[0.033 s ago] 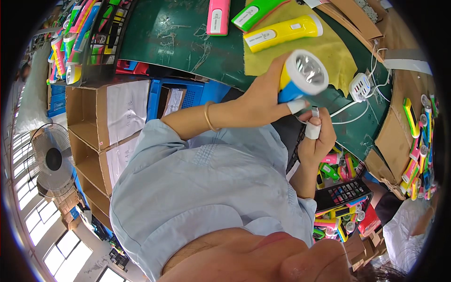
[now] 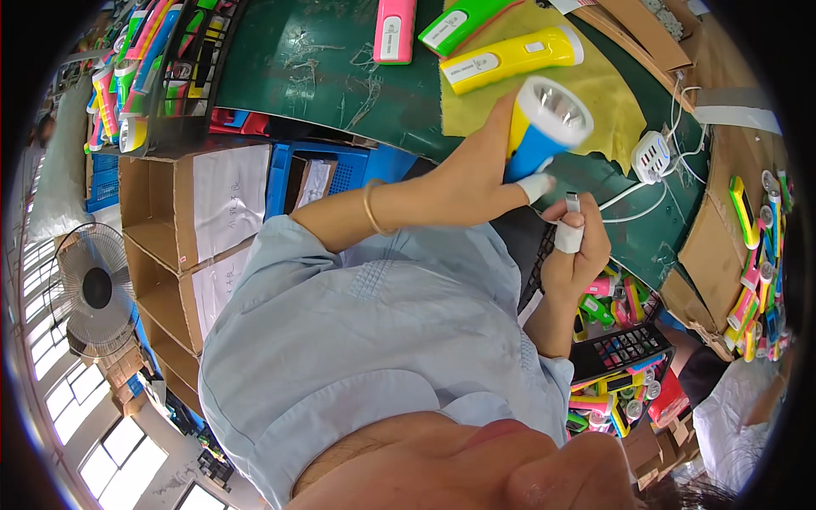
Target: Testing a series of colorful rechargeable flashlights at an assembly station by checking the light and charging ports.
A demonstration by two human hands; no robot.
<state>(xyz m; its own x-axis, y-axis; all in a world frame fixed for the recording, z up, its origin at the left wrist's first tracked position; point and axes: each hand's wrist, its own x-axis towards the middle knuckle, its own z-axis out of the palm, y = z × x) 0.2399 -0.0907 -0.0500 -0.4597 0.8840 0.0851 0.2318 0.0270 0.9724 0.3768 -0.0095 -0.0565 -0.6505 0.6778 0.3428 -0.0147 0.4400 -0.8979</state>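
My left hand [image 2: 480, 174] is wrapped round a yellow and blue flashlight [image 2: 533, 146] with a white rim, its lens tilted up and away to the right. White tape covers the thumb. Just below the flashlight, my right hand [image 2: 574, 246] pinches a white USB cable plug [image 2: 573, 204] with its metal end up; white tape is on this hand too. Plug and flashlight are apart. Beyond my hands, a yellow flashlight [image 2: 514, 59] rests on a yellow cloth [image 2: 612, 102]. A green flashlight [image 2: 463, 25] and a pink one [image 2: 394, 32] lie to its left.
A white multi-port USB charger [image 2: 651, 158] with cables sits on the green table [image 2: 297, 68]. Crates of flashlights stand at the far left [image 2: 183, 85] and lower right [image 2: 620, 348]. More flashlights [image 2: 761, 263] lie at the right. Cardboard compartments [image 2: 153, 208] and a fan [image 2: 97, 287] are at left.
My left hand has tipped the flashlight, so its lens faces farther away and more of the blue side shows. My right hand has shifted very slightly with the plug.
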